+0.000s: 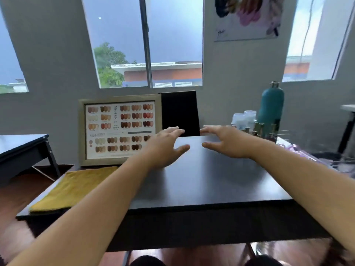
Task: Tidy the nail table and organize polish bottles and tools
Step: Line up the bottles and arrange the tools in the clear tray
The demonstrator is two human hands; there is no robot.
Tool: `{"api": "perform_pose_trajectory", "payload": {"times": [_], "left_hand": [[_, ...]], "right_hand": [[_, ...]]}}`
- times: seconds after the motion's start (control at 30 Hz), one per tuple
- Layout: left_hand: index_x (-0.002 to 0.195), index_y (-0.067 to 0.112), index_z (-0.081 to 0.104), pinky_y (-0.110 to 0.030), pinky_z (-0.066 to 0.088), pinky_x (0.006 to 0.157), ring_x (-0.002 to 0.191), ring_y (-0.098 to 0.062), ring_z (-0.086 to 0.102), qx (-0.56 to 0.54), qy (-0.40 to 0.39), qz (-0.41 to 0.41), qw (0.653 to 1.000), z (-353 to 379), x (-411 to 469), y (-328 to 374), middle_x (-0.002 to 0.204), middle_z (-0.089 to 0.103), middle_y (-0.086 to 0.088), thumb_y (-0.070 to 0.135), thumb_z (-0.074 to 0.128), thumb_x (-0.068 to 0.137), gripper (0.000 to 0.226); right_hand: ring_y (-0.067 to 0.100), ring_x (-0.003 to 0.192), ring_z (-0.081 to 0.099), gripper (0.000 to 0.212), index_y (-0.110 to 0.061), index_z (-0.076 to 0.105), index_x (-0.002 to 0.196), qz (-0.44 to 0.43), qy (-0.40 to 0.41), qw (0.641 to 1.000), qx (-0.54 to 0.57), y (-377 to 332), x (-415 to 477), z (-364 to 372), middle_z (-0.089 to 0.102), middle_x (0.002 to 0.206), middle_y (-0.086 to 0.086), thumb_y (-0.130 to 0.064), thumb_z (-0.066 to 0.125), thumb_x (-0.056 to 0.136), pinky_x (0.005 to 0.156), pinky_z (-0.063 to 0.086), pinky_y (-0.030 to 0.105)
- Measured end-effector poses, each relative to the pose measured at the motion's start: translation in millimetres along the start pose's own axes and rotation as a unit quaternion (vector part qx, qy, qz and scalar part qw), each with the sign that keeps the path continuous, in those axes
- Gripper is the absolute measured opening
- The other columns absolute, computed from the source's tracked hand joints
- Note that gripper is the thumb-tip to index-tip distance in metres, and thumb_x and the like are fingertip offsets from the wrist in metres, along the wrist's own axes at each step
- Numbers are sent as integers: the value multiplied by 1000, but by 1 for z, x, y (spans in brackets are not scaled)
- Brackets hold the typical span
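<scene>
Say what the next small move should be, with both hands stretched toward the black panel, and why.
Probably reach a little further and grip the black panel by its lower sides: the left hand and right hand are open, holding nothing, at either side of its base, where it stands beside the framed colour chart.

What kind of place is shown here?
Probably a nail salon workstation: a framed chart of nail colour samples stands at the back of the dark table, what look like small polish bottles stand at its right, and a yellow towel lies at its left.
</scene>
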State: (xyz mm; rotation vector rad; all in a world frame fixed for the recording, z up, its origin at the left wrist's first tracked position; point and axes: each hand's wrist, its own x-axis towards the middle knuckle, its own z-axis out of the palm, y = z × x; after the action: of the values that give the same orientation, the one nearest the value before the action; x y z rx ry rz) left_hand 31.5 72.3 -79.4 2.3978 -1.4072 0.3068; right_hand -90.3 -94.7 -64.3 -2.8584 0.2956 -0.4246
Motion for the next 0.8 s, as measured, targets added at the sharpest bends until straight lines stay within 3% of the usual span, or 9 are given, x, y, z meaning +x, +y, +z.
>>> {"api": "perform_pose_trajectory", "payload": {"times": [0.13,0.2,0.3,0.47,0.6,0.8], "left_hand": [[143,24,33,-39,27,112,138,-19,29,-27,13,54,998,20,59,57,152,30,3,49,48,89,60],[140,23,36,-39,31,110,135,-20,34,-31,18,79,996,27,89,80,149,35,2,49,49,89,59],[139,21,38,-39,33,108,132,-21,38,-37,12,100,994,39,139,107,146,40,0,50,50,88,60],[140,19,35,-44,31,110,134,-22,36,-37,-16,97,994,58,218,129,148,37,-2,47,51,88,61],[141,15,34,-41,29,112,135,-23,34,-39,-38,98,994,76,274,136,148,37,-5,46,51,88,63],[143,11,32,-35,28,109,135,-26,34,-19,-98,86,991,103,338,142,148,37,-9,45,52,89,67]], "right_hand": [[21,128,47,47,-19,50,135,58,67,996,-19,62,-19,-49,52,139,4,-35,57,91,106,31,24],[22,123,51,43,-18,54,131,83,110,990,-18,92,-24,-71,55,136,5,-33,59,90,96,31,18],[23,117,53,41,-22,54,130,138,158,978,-13,139,-23,-98,55,134,8,-34,58,90,88,33,21],[24,128,46,47,-21,49,135,200,181,963,-7,200,2,-119,52,138,9,-36,56,91,102,35,32],[26,130,44,60,-18,38,142,225,199,954,1,236,34,-118,47,143,9,-37,59,89,103,35,34],[28,137,34,98,-18,16,150,263,189,940,112,280,76,-110,30,154,7,-48,73,75,110,33,42]]}}
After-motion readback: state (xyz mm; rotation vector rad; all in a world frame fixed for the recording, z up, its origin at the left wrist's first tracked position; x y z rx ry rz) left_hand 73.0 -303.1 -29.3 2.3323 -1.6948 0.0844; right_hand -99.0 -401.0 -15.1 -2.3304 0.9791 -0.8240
